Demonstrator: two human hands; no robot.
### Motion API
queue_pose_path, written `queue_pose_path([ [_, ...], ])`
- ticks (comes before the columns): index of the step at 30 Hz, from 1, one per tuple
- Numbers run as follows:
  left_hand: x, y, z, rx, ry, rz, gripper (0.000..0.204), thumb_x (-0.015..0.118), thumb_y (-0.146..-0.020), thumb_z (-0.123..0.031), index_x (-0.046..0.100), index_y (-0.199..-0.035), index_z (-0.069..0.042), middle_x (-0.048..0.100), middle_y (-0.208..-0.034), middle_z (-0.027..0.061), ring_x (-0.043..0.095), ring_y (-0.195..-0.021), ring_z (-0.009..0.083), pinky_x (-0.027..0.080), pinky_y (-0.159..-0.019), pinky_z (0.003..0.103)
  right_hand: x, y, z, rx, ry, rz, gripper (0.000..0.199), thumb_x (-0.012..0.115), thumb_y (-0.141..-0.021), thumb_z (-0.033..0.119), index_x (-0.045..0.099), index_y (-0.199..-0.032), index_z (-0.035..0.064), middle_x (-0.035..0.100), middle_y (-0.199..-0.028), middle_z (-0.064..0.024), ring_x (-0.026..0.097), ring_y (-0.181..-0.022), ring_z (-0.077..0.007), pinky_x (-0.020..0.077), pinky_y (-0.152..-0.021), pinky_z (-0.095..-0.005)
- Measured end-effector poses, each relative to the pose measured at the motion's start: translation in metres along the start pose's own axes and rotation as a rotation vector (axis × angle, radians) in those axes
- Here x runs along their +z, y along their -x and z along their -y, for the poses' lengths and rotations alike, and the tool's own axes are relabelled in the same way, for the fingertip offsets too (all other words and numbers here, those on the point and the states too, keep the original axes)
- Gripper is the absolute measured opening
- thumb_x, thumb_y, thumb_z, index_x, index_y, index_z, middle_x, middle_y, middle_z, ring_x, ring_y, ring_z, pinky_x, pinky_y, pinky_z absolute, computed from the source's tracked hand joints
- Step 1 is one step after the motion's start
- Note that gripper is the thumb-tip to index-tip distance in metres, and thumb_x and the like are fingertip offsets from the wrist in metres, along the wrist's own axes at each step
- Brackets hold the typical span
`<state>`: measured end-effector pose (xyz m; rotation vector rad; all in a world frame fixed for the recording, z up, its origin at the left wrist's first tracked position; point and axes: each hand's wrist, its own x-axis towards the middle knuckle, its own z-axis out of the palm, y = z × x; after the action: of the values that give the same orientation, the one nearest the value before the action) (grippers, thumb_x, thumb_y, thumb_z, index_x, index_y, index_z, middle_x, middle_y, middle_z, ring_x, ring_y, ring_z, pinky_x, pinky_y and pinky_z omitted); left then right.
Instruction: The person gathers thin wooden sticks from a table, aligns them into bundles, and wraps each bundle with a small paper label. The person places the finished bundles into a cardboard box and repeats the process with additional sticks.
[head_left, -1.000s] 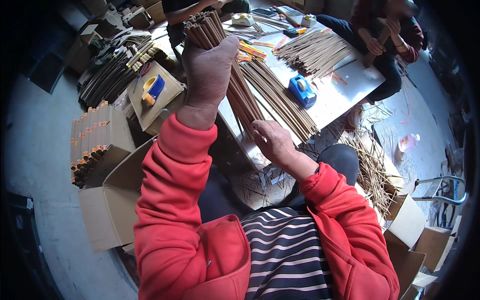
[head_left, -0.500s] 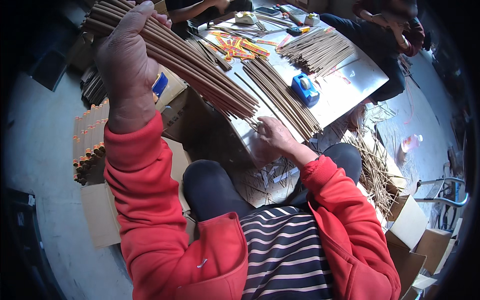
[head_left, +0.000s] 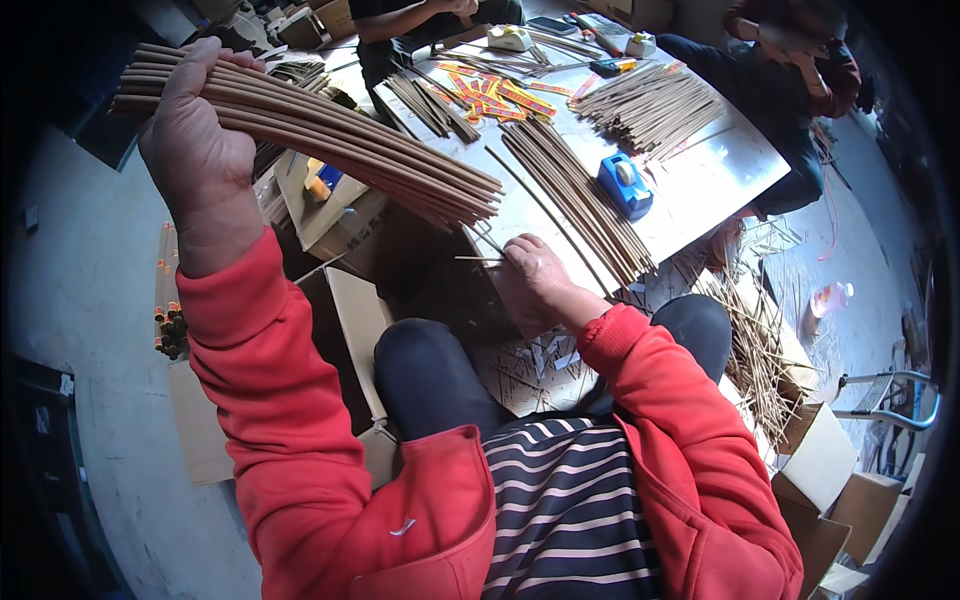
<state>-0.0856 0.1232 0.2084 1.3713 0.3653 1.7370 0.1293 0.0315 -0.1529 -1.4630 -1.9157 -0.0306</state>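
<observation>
My left hand (head_left: 200,140), raised at the upper left, is closed around a thick bundle of brown incense sticks (head_left: 350,150). The bundle slants down to the right, its far ends over the table's near corner. By that corner my right hand (head_left: 535,265) is closed, and a couple of thin stick pieces (head_left: 478,259) jut from its fingertips. Right of it, a row of loose incense sticks (head_left: 575,200) lies on the white table (head_left: 700,190), beside a blue tape dispenser (head_left: 626,186).
Red-and-yellow paper strips (head_left: 490,95) and another stick pile (head_left: 650,108) lie farther back. Two people sit across the table. Open cardboard boxes (head_left: 355,325) stand at my left knee; scattered sticks (head_left: 755,355), a bottle (head_left: 830,298) and a metal-framed stool (head_left: 890,395) are at right.
My left hand has carried the bundle left and slightly down. My right hand has shifted slightly, and thin pieces now show at its fingertips, apart from the bundle's ends.
</observation>
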Motion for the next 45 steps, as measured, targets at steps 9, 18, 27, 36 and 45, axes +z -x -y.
queue_pose_path([
  [9,-0.036,-0.023,-0.034,0.007,0.015,-0.245,0.015,0.066,-0.073,0.001,0.054,-0.082,0.005,0.058,-0.073,0.0141,0.059,-0.071,0.0266,0.053,-0.074,0.039,-0.065,0.02,0.031,0.104,0.132,0.422,0.022,0.058,-0.079,0.024,0.049,-0.089,0.0061,0.06,-0.083,-0.013,0.058,-0.083,-0.0303,0.0463,-0.073,-0.0392],
  [18,-0.078,-0.046,-0.051,-0.021,-0.006,-0.316,0.013,0.063,-0.076,-0.001,0.053,-0.082,0.004,0.058,-0.076,0.016,0.06,-0.075,0.0288,0.052,-0.077,0.04,-0.233,0.123,0.011,0.257,0.354,0.202,0.009,0.057,-0.082,0.009,0.051,-0.085,0.0038,0.056,-0.074,-0.0139,0.056,-0.072,-0.0309,0.0453,-0.061,-0.038],
  [27,-0.072,-0.033,-0.023,-0.097,0.073,-0.187,0.013,0.065,-0.075,-0.002,0.054,-0.082,0.001,0.057,-0.074,0.0115,0.058,-0.071,0.0251,0.051,-0.073,0.039,-0.31,0.219,0.015,0.962,0.794,0.3,0.032,0.065,-0.077,0.023,0.058,-0.093,-0.0038,0.058,-0.095,-0.0209,0.056,-0.091,-0.0351,0.0433,-0.081,-0.0433],
  [36,-0.043,-0.011,0.002,-0.104,0.127,-0.056,0.016,0.063,-0.075,-0.001,0.052,-0.087,-0.002,0.057,-0.071,0.01,0.058,-0.065,0.0249,0.051,-0.068,0.04,-0.078,0.036,0.037,0.07,-0.174,0.29,0.053,0.062,-0.08,0.023,0.044,-0.123,-0.0016,0.045,-0.126,-0.0196,0.039,-0.12,-0.0345,0.0321,-0.102,-0.0384],
  [45,-0.001,0.01,0.029,-0.109,0.193,0.211,0.029,0.062,-0.076,0.0,0.046,-0.1,-0.002,0.057,-0.071,0.0132,0.059,-0.065,0.0232,0.05,-0.068,0.036,-0.126,0.068,0.066,-0.162,-0.333,0.244,0.018,0.066,-0.076,0.015,0.063,-0.093,0.0076,0.063,-0.088,-0.0071,0.06,-0.088,-0.0256,0.0486,-0.078,-0.0353],
])
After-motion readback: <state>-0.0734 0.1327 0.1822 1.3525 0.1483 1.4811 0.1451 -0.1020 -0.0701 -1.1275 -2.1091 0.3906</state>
